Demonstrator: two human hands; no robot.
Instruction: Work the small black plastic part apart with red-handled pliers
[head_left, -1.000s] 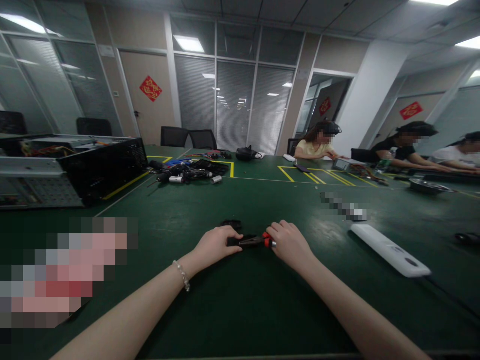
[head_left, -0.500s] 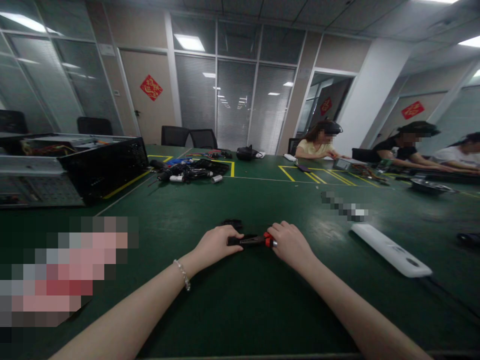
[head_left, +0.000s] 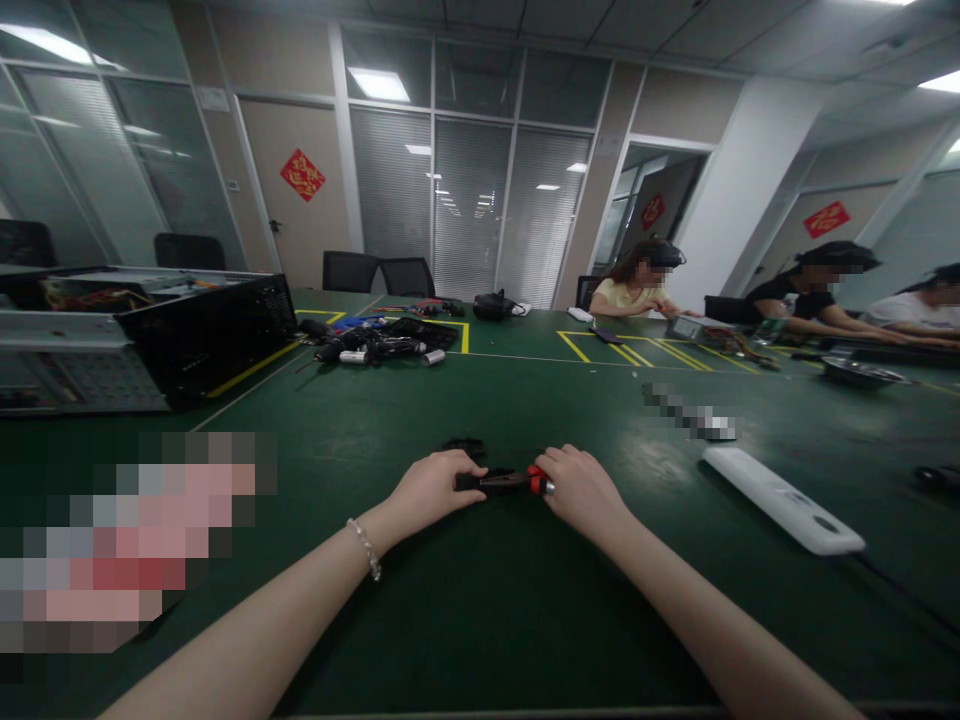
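Observation:
In front of me, low over the green table, both hands meet on a short black-and-red tool that looks like pliers; its exact kind is hard to make out. My left hand pinches the black end between thumb and fingers. Closed around the red end is my right hand, with a small silvery bit showing under its fingers. A small black object lies just beyond my left hand, partly hidden by it.
A white power strip lies to the right, its dark cable trailing off. An opened computer case stands at the left. Farther back are a pile of cables and a black headset. Several people sit at the far right.

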